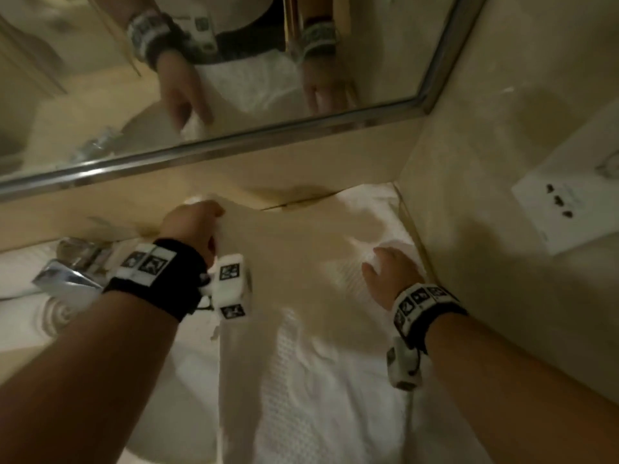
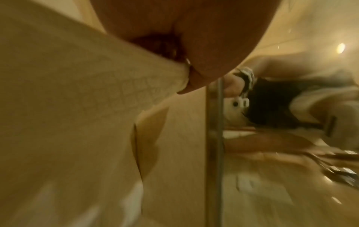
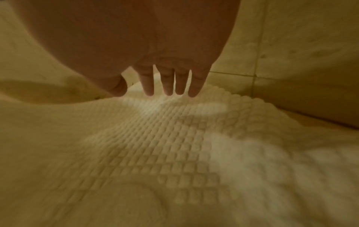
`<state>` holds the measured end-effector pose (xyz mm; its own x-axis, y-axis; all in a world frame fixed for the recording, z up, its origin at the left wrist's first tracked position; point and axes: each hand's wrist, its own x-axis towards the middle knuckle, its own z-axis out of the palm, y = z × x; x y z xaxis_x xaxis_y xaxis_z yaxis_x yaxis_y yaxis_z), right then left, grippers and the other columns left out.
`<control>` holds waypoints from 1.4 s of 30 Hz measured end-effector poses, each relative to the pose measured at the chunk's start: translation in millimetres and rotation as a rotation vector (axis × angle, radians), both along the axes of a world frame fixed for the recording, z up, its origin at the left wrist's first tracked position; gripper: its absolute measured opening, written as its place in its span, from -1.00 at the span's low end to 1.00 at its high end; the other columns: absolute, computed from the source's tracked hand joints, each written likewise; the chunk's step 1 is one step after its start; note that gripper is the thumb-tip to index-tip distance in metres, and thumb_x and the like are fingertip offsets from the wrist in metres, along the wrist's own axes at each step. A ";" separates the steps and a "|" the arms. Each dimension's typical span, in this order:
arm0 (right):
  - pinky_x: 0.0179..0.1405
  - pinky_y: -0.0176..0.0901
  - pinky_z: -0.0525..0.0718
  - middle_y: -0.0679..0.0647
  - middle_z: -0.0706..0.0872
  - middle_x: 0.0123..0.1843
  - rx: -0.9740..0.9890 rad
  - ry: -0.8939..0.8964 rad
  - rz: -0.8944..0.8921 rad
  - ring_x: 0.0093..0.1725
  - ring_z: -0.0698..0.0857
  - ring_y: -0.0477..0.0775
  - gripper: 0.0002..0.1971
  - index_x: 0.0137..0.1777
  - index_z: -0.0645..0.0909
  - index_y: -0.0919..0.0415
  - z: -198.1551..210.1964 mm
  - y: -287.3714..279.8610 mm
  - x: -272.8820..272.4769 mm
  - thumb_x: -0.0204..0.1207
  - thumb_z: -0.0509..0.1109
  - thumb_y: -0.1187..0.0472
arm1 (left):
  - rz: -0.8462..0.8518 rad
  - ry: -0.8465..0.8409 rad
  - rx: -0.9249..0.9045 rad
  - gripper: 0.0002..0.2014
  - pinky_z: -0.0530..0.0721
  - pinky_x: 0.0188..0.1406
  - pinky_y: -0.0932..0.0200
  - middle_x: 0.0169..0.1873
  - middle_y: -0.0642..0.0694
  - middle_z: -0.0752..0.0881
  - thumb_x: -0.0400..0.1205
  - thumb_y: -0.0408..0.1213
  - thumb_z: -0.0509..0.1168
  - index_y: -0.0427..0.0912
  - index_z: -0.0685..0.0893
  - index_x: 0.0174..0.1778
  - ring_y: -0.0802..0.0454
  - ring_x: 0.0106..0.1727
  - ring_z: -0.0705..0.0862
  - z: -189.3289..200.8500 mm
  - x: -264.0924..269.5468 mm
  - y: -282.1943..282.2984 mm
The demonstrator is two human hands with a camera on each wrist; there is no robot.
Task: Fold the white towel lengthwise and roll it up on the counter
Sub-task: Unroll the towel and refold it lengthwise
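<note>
The white waffle-weave towel (image 1: 301, 346) lies spread over the counter and reaches into the far right corner by the wall. My left hand (image 1: 197, 222) grips the towel's far left corner and holds that flap lifted off the counter; in the left wrist view the cloth (image 2: 87, 107) is bunched between curled fingers (image 2: 58, 79). My right hand (image 1: 385, 272) lies flat on the towel near its right edge. The right wrist view shows straight, slightly spread fingers (image 3: 167, 83) resting on the waffle cloth (image 3: 174, 145).
A metal-framed mirror (image 1: 234, 142) runs along the back wall just beyond the towel. A chrome tap (image 1: 67, 272) and a white basin (image 1: 30, 316) sit at the left. A beige tiled wall with a white socket plate (image 1: 566, 202) closes the right side.
</note>
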<state>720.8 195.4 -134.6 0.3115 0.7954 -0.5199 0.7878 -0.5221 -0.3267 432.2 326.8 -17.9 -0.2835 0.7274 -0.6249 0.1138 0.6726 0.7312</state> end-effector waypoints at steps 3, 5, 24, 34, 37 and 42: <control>0.33 0.05 0.59 0.08 0.59 0.41 0.131 -0.023 -0.089 0.35 0.59 0.18 -0.61 0.41 0.53 0.02 18.0 -19.6 6.0 0.72 0.13 -0.11 | -0.189 -0.303 0.110 -0.92 0.70 -0.42 0.18 -0.39 -0.12 0.69 0.71 -0.34 0.37 -0.21 0.62 0.07 0.05 -0.43 0.71 31.7 79.4 -13.1; 0.12 0.01 0.65 0.12 0.69 0.25 0.114 0.012 -0.169 0.14 0.67 0.21 -0.67 0.30 0.57 0.07 27.7 -32.9 14.1 0.75 0.09 -0.04 | -0.398 -0.591 0.110 -0.77 0.72 0.16 0.11 0.10 -0.17 0.79 0.72 -0.37 0.35 -0.07 0.65 0.27 0.03 0.10 0.79 42.5 123.3 -31.1; -0.24 -0.13 0.72 0.04 0.82 -0.37 -0.248 0.257 -0.367 -0.31 0.79 0.08 -0.40 -0.24 0.79 0.21 38.1 -237.9 -131.9 0.69 0.15 -0.24 | -1.337 0.207 -0.431 -0.68 0.64 -0.23 0.11 -0.26 -0.11 0.76 0.67 0.01 0.33 -0.16 0.77 -0.23 -0.03 -0.25 0.66 -97.3 -63.9 -257.2; 0.13 0.09 0.74 0.01 0.82 -0.15 -0.230 0.482 -0.267 -0.10 0.78 0.09 -0.44 -0.04 0.74 0.06 39.8 -284.0 -228.0 0.65 0.10 -0.36 | -1.546 0.198 -0.414 -0.76 0.82 -0.08 0.02 -0.13 -0.10 0.77 0.68 -0.01 0.38 -0.12 0.69 -0.14 -0.05 -0.14 0.76 -88.4 -71.1 -305.5; 0.15 0.09 0.71 0.00 0.79 -0.08 -0.183 0.488 -0.291 -0.06 0.76 0.07 -0.39 -0.03 0.70 -0.01 45.8 -281.4 -232.3 0.54 0.08 -0.51 | -1.455 0.079 -0.391 -0.84 0.85 0.00 -0.05 -0.14 -0.18 0.77 0.69 -0.15 0.41 -0.06 0.70 -0.21 -0.13 -0.13 0.78 -70.5 -67.0 -315.3; 0.12 0.05 0.68 -0.05 0.74 -0.17 -0.028 0.578 -0.478 -0.13 0.71 -0.03 -0.65 0.00 0.65 0.05 52.5 -276.2 -219.0 0.65 0.25 -0.21 | -1.301 -0.332 -0.437 -0.88 0.80 0.14 -0.02 -0.02 -0.16 0.84 0.70 -0.39 0.35 -0.12 0.77 0.01 -0.11 0.07 0.81 -52.5 -56.6 -332.1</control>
<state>501.7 -80.9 -82.1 0.2915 0.6258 -0.7235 0.1800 -0.7787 -0.6011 375.6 -5.3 -70.4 0.6335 0.0841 -0.7691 0.6864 0.3977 0.6089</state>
